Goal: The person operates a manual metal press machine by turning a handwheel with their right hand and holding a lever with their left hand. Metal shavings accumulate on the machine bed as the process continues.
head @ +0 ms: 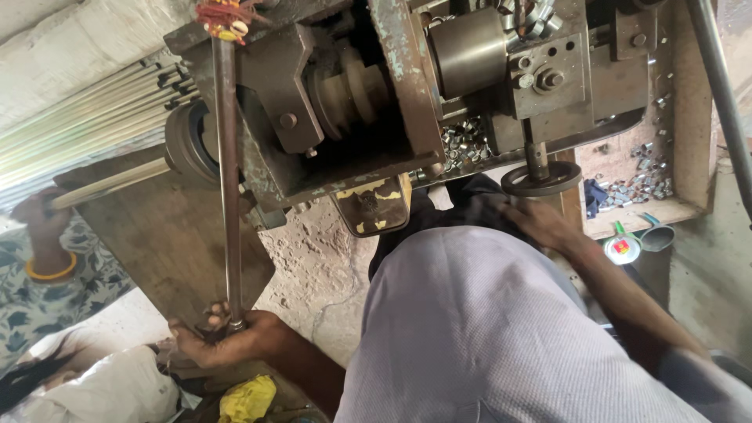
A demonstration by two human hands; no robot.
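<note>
While gripping the long steel lever rod (228, 180) at its lower end, left hand (223, 338) clenched; rod running toward twelve o'clock into lathe (352, 94). Right hand (540, 223) resting near handwheel (540, 180), grasp unclear.

Cracked concrete floor (313, 266), pale wall (70, 55) (perhaps whitewashed), daylight

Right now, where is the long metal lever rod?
In the head view the long metal lever rod runs down the left side of the machine, from the red and yellow threads at its top to the left hand gripping its lower end.
</note>
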